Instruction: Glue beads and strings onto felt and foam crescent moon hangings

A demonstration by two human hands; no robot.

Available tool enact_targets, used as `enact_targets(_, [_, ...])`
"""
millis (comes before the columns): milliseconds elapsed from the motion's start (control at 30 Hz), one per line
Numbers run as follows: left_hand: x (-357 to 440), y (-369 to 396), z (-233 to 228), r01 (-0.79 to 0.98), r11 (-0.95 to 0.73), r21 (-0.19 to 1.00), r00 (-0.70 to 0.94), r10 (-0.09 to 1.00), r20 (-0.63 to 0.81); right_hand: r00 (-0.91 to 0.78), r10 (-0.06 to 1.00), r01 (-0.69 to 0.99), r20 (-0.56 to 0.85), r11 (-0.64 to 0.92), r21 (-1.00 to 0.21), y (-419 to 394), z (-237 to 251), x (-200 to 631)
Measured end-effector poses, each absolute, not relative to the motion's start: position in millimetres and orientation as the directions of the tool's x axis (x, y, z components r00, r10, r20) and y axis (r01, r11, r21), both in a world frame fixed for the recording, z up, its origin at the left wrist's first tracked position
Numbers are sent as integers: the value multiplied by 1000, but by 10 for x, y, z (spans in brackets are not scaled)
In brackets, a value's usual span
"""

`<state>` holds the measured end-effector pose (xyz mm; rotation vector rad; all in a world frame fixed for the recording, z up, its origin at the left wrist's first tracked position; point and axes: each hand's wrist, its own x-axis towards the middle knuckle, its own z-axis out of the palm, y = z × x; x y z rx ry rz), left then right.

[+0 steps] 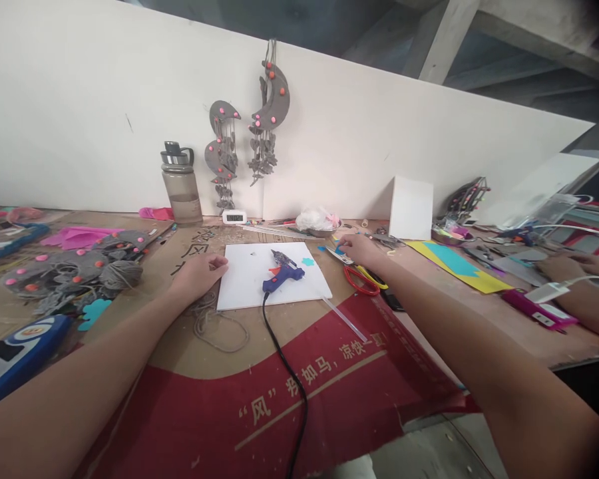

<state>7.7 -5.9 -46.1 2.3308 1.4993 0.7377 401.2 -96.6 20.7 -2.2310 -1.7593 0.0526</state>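
My left hand (199, 276) rests at the left edge of a white board (239, 296), its fingers loosely curled with nothing visible in them. On the board lie a blue hot glue gun (284, 278) with an orange trigger and a small blue flower cutout (308, 261). Just past the board's right side, my right hand (360, 250) has its fingertips closed on a small blue cutout (338, 249), partly hidden by the fingers. Red-handled scissors (361, 281) and yellow-handled scissors (372, 276) lie under and beside that hand. A clear glue stick (347, 320) touches the board's lower right corner.
The glue gun's black cord (284, 359) runs toward me over red printed cardboard (204, 412). At left are grey moon decorations (80, 266) and yarn (122, 274). Behind stand a bottle (181, 186) and small clock (234, 217). Another person's hands (574, 273) are at right, near a pink power strip (539, 311).
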Motion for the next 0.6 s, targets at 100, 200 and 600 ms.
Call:
enact_targets(100, [65, -29, -492, 752, -439, 492, 343, 898, 276, 201, 972, 958, 119, -170, -232, -814, 102, 3900])
enact_targets(200, [67, -20, -501, 755, -436, 490, 344, 899, 269, 199, 976, 966, 91, -180, -185, -711, 2, 3882])
enact_targets(600, [122, -90, -437, 778, -346, 525, 242, 935, 257, 146, 987, 982, 64, -137, -128, -323, -10, 3919])
